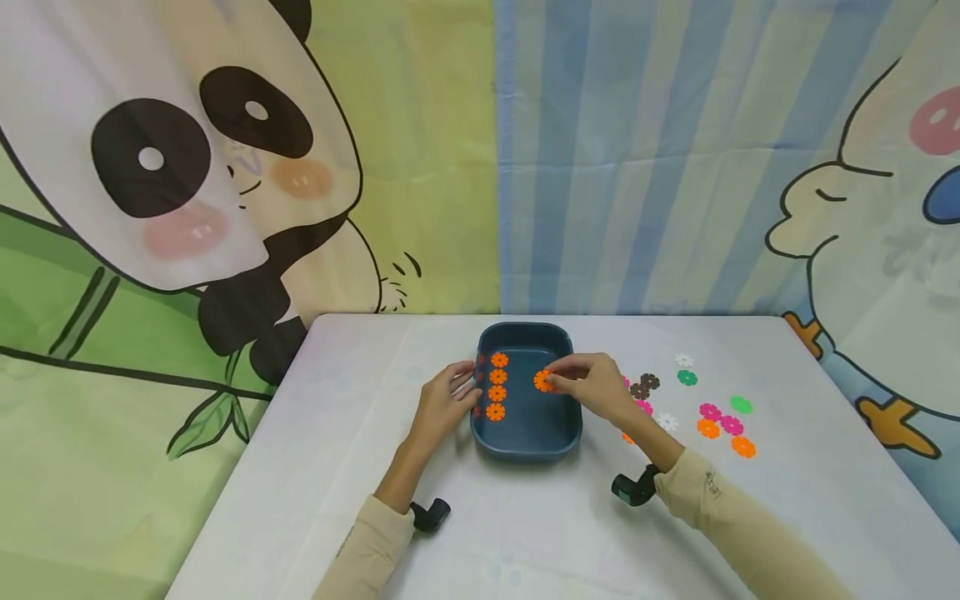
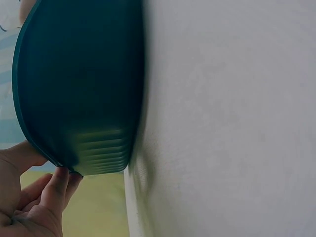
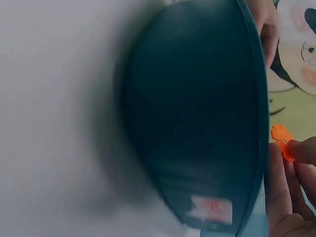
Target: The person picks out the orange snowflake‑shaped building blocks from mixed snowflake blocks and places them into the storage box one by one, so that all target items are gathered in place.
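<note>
The fingers of the right hand [image 1: 600, 387] pinched an orange flower-shaped piece [image 1: 543, 381] above the right part of the tray [image 1: 531, 429], not yet set down. The fingers of the left hand [image 1: 441, 404] gripped the tray's left rim. Inside, four orange pieces [image 1: 498, 377] lay in a column along the left side, so that much appeared done; whether the dim reddish marks [image 1: 481, 361] beside them were reflections could not be told.

Outside, on the desk [image 1: 555, 533] to the tray's right, lay scattered pink pieces [image 1: 709, 412], brown pieces [image 1: 649, 381], white pieces [image 1: 684, 360], green pieces [image 1: 741, 404] and further orange ones [image 1: 743, 447], one partly hidden by the right arm. With one piece in hand and these untouched, the work seemed only partway along.
</note>
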Demonstrator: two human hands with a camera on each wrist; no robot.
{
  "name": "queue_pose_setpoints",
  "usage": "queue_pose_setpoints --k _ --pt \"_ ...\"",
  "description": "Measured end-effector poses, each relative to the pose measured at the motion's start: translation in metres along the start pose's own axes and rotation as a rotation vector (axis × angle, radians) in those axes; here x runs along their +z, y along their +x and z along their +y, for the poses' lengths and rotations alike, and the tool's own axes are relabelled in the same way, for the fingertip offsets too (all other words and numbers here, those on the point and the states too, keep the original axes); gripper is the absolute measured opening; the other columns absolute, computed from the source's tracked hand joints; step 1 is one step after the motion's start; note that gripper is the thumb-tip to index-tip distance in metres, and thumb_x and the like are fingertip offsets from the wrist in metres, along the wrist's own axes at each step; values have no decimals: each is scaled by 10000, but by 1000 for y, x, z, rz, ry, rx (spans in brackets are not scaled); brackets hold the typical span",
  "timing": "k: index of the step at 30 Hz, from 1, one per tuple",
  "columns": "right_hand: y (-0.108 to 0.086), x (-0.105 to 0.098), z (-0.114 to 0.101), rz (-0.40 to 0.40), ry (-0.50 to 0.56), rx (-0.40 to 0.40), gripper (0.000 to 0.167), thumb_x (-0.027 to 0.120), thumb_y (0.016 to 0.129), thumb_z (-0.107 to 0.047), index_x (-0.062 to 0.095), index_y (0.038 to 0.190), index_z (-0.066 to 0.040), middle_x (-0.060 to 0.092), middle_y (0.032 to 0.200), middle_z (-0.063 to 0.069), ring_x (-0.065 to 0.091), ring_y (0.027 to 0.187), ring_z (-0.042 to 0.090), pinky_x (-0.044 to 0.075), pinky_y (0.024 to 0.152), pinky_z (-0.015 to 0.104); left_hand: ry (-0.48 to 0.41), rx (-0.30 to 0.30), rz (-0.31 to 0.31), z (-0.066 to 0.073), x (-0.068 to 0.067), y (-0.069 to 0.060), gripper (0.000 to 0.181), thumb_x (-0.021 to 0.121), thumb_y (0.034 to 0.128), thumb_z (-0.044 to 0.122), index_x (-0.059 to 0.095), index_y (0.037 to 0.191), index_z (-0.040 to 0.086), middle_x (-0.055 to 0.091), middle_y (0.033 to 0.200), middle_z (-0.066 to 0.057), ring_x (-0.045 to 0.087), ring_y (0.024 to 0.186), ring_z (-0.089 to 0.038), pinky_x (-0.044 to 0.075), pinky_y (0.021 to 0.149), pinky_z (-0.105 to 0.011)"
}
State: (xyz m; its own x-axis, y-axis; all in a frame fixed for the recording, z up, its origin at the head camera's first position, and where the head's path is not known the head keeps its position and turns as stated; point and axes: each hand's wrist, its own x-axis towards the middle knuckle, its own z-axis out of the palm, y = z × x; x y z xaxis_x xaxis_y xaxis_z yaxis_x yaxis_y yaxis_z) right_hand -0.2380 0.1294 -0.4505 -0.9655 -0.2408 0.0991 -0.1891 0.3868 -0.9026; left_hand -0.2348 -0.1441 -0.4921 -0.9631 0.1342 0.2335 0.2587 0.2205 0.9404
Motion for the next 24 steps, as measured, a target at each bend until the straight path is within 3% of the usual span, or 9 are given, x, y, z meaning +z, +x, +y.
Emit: queue_pose_setpoints --k 5,12,19,24 --pt "5 27 -5 -35 -27 -46 163 755 867 -157 755 1007 -75 732 881 24 710 761 169 616 703 288 -1 11 -8 1 1 1 462 699 853 -69 546 1289 -80 560 1327 -221 559 1223 -316 518 953 -321" --pt "5 56 -11 -82 -103 -66 138 775 846 -157 765 963 -83 710 829 -28 677 713 126 603 672 248 -2 22 -31 3 1 1 463 680 863 -78 521 1297 -107 541 1330 -261 538 1231 -371 504 972 -431" --pt "6 73 -11 -135 -156 -77 84 776 827 -97 765 909 -78 715 788 -19 666 660 91 589 607 229 35 18 -12 5 1 1 454 692 859 -65 541 1287 -86 564 1321 -219 565 1216 -300 514 953 -317" --pt "9 81 -5 -174 -224 -99 75 792 802 -84 775 875 -78 714 761 -41 642 663 68 574 597 219 25 6 -9 6 0 0 454 692 852 -81 542 1280 -97 562 1319 -235 566 1212 -318 518 953 -325"
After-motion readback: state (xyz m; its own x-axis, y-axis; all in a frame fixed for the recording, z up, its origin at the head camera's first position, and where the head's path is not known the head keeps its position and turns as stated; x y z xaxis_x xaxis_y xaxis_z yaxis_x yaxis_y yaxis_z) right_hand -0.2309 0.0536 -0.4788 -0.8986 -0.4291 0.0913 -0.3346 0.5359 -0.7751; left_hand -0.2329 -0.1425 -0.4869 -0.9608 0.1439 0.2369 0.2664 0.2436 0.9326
